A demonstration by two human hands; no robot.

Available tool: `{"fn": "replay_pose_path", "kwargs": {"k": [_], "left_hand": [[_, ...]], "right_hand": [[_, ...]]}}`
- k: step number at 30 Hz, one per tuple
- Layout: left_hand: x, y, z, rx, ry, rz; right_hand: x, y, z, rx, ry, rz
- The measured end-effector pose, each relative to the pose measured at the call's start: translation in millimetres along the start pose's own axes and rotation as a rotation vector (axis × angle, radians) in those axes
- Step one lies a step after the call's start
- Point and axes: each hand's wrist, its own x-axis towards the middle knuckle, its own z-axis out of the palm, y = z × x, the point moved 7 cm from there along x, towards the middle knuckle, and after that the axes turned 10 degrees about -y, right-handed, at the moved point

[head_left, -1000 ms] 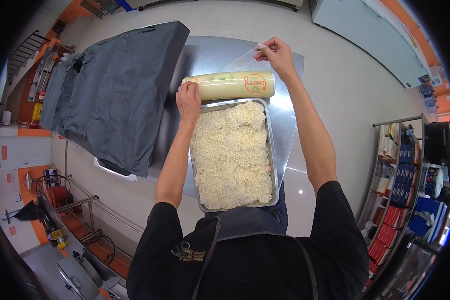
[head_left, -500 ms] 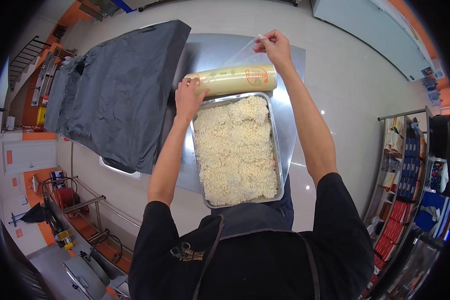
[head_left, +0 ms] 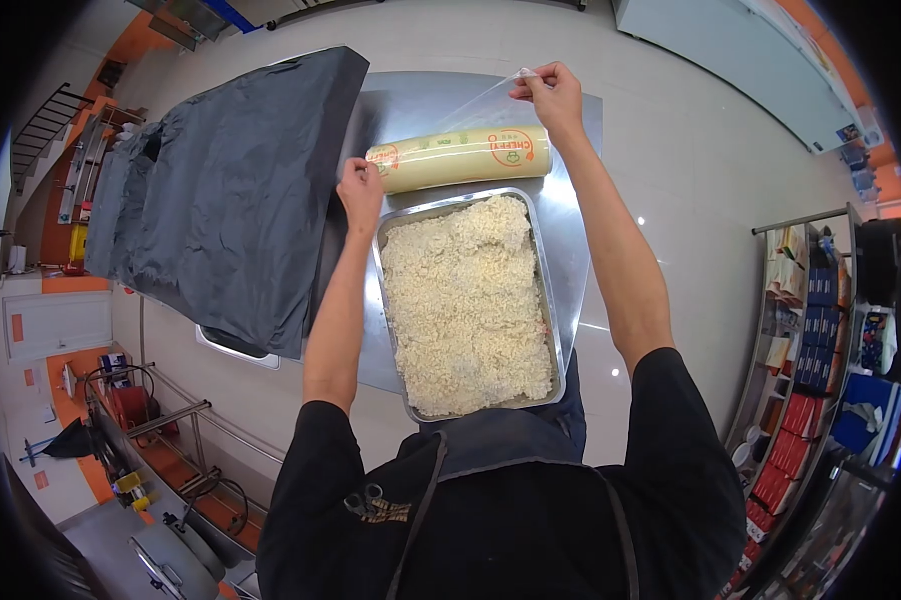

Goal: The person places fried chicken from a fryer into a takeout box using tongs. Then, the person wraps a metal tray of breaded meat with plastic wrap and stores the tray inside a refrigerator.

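Note:
A thick roll of cling film point(head_left: 441, 165) with orange printing lies across the steel table, just beyond a metal tray point(head_left: 544, 250). My right hand point(head_left: 553, 95) is closed in a pinch on a corner of the clear film point(head_left: 486, 100), which stretches up from the roll. At the roll's left end is my left hand point(head_left: 361, 192), its fingers curled together; what they hold, if anything, is hidden. The tray is filled with pale, crumb-coated food point(head_left: 471, 310) in a lumpy, uneven layer and sits close to my body.
A dark grey cover point(head_left: 236, 190) drapes over something large left of the steel table point(head_left: 571, 260). Shelving point(head_left: 806, 340) with boxes and red packs stands at right. A long white chest point(head_left: 731, 65) is at the far right, and metal rails point(head_left: 196, 420) stand at lower left.
My left hand has come off the top of the roll to its left end, and its fingers have drawn together. My right hand keeps the film raised in nearly the same place.

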Motion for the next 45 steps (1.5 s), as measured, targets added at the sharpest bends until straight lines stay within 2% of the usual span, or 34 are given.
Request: {"fn": "replay_pose_path", "kwargs": {"k": [3,6,9,12,15,18,21,24,27,30,35,38,41,45], "left_hand": [[5.1,5.2,-5.3,-0.127,-0.178,-0.205],[17.3,3.5,-6.6,0.157,-0.180,0.036],[15.2,3.1,-7.2,0.255,-0.323,-0.027],[8.3,-0.4,-10.7,0.283,-0.396,0.060],[4.3,-11.4,-17.2,0.420,-0.417,0.012],[2.0,-18.6,-8.8,0.403,-0.553,-0.032],[5.3,-33.9,-0.6,0.597,-0.624,-0.012],[5.2,-45.9,0.5,0.775,-0.675,0.103],[11.4,-33.6,-18.9,0.981,-0.661,0.084],[11.0,3.0,-41.7,0.729,-0.776,0.003],[8.3,14.5,-68.8,0.435,-0.606,-0.052],[-18.9,58.4,-43.0,0.400,-0.236,0.329],[-34.4,82.9,3.9,0.559,-0.120,0.486],[-16.1,67.5,21.5,0.579,-0.277,0.387]], "right_hand": [[4.0,9.4,-10.6,0.021,0.026,0.002],[8.4,18.2,-18.6,0.037,0.057,0.030],[10.9,18.3,-20.4,0.018,0.060,0.042],[11.1,17.6,-20.2,-0.040,0.029,0.051],[14.5,16.7,-16.3,-0.094,-0.009,0.029],[16.5,11.0,-14.2,-0.167,-0.032,0.012],[14.4,2.8,-9.9,-0.230,-0.045,0.016],[13.2,0.2,-7.6,-0.275,-0.064,0.009],[11.3,-6.3,-4.6,-0.301,-0.080,0.004],[14.7,-1.0,-7.0,-0.252,-0.071,-0.003],[11.5,-3.6,-4.5,-0.217,-0.127,0.005],[6.5,-7.6,2.9,-0.202,-0.160,0.015],[3.3,-8.6,5.5,-0.204,-0.183,0.002],[-4.7,-16.5,1.4,-0.231,-0.211,0.013]]}}
